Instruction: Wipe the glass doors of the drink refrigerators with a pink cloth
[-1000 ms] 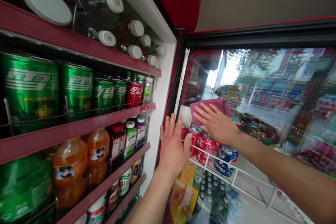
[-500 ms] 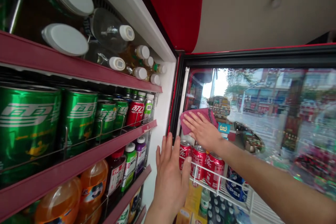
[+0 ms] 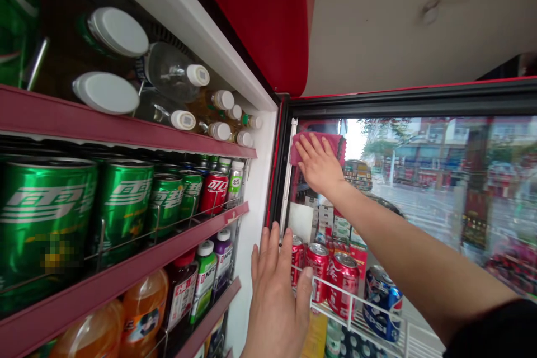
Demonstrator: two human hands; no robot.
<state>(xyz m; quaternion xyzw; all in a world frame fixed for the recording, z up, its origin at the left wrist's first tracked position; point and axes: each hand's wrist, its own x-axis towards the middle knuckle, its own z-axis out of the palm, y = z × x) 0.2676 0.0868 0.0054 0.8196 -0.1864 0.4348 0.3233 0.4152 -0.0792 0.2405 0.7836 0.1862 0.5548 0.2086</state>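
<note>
My right hand lies flat with its fingers stretched on a folded pink cloth. It presses the cloth against the glass door near the upper hinge-side corner. Lower down, my left hand is raised with its fingers extended, close to the black door seal. It holds nothing; whether its fingertips touch the frame I cannot tell. Just behind it, red cola cans and a blue Pepsi can stand in a white wire rack on the door's inner side.
Fridge shelves at left have maroon front strips. They carry green cans, a red can, white-capped bottles and orange drink bottles. A red cabinet top juts out overhead. Stacked cartons show through the glass.
My right hand and the cloth have moved up the glass, toward the top of the door. My left hand stays by the hinge side. The view has tilted slightly.
</note>
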